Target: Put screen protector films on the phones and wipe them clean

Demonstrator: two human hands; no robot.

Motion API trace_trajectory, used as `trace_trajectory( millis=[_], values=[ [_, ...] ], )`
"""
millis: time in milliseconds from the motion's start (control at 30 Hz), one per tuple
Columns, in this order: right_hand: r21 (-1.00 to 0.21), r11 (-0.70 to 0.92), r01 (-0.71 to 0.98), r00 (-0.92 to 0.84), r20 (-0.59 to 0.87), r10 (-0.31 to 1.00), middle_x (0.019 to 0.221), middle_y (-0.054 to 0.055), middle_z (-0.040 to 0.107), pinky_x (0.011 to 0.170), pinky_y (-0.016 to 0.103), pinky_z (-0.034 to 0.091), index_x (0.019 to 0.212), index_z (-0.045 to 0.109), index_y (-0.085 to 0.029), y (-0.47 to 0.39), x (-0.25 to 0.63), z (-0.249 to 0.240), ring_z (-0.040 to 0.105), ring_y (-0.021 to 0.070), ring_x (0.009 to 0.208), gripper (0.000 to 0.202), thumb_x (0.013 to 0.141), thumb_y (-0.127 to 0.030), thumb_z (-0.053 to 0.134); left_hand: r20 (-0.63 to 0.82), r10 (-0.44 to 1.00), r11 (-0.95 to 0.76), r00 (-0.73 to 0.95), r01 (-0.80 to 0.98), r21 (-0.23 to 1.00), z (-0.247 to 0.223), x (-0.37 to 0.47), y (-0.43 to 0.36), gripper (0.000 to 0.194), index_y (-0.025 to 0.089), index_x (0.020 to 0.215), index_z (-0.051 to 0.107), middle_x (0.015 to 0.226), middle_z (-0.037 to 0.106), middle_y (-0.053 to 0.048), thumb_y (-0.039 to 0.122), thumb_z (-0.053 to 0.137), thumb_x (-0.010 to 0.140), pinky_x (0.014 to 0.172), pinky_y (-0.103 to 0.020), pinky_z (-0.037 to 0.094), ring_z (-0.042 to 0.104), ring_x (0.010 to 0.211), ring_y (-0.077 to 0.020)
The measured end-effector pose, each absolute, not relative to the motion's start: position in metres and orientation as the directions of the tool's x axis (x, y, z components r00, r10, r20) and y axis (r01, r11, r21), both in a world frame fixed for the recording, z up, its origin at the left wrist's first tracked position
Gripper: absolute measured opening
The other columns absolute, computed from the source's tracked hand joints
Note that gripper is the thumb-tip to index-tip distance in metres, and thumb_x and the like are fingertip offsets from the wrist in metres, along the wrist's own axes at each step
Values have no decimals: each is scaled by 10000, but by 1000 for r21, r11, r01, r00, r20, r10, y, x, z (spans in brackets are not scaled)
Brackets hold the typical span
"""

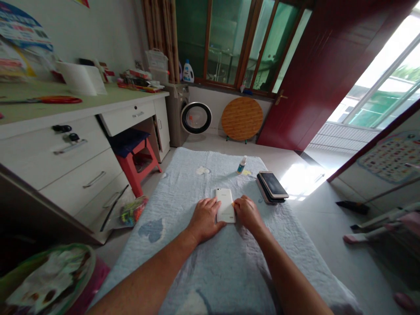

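On the pale blue quilt (203, 262) | small spray bottle (242, 165) and stack of dark phones (271, 187) lie beyond, apart from your hands | white phone (225, 205) flat between them | left hand (205, 218) spread open, fingers resting on its edge | right hand (247, 213) loosely curled, touching its other side.
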State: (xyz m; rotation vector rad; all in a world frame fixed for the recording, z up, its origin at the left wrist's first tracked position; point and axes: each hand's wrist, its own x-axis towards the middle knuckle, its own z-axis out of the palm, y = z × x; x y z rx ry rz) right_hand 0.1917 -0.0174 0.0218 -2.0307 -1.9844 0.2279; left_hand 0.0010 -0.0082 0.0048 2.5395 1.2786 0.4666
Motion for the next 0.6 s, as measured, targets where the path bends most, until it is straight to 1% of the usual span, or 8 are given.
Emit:
trace_trajectory(
  millis=[100, 233, 333, 500, 600],
  values=[
    [-290, -38, 956, 70, 102, 992, 807, 63, 621, 686, 214, 356, 743, 723, -157, 5, 191, 16, 561, 136, 769, 281, 881, -186, 480, 164, 809, -582, 565, 725, 370, 4, 1, -8, 726, 158, 1321, 520, 1424, 487, -151, 570, 666, 741, 1109, -457, 294, 441, 1280, -328],
    [-289, -76, 954, 109, 103, 989, 865, 83, 642, 696, 210, 378, 836, 747, -146, 35, 193, 12, 573, 146, 781, 242, 852, -174, 506, 158, 805, -585, 573, 720, 372, 7, 0, -8, 701, 167, 1315, 527, 1429, 483, -148, 566, 653, 752, 1107, -457, 289, 443, 1280, -327],
    [-290, -85, 953, 120, 108, 987, 872, 99, 650, 711, 214, 389, 882, 749, -127, 53, 193, 14, 579, 156, 794, 253, 850, -155, 499, 150, 803, -585, 576, 717, 378, 11, -1, -9, 677, 170, 1311, 531, 1436, 477, -146, 560, 639, 769, 1103, -456, 287, 444, 1282, -325],
    [-303, -44, 952, 86, 125, 988, 923, 87, 644, 741, 209, 390, 940, 746, -150, 64, 190, 14, 574, 154, 837, 253, 857, -176, 508, 162, 806, -584, 569, 719, 378, 12, 0, -10, 686, 158, 1308, 536, 1405, 507, -147, 546, 660, 756, 1102, -441, 290, 460, 1261, -316],
    [-299, -10, 954, 55, 143, 988, 931, 83, 630, 773, 220, 384, 949, 745, -152, 62, 185, 12, 561, 159, 860, 265, 871, -176, 492, 163, 806, -585, 569, 720, 374, 11, 0, -10, 681, 160, 1307, 535, 1412, 498, -150, 551, 652, 762, 1099, -448, 290, 458, 1260, -318]
  ],
)
